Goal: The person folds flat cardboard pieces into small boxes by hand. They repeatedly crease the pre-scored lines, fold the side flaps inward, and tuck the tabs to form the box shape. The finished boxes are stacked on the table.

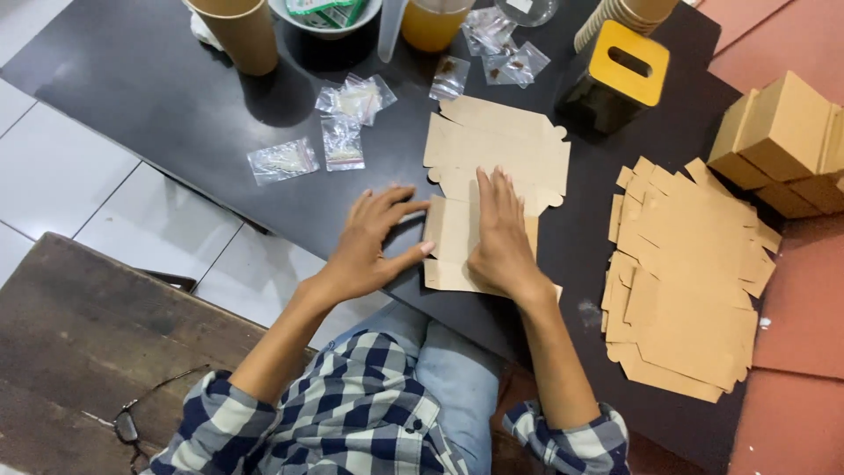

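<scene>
Both hands flat, gripping nothing: right hand [501,242] presses the flat cardboard sheet [492,176] on the black table [176,105], left hand [369,246] at its edge. Folding's barely begun; flat stack [690,281] waits, few finished boxes [787,141] at right.

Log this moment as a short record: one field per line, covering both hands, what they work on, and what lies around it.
left hand: left hand flat on the table, fingertips at the left edge of the flat cardboard box blank
right hand: right hand pressing down on the blank's folded lower part
surface: dark table
stock: stack of flat blanks to the right
finished: folded cardboard boxes at far right
nearby: small clear bags, paper cup, yellow-topped box
off table: eyeglasses on a wooden bench
</scene>
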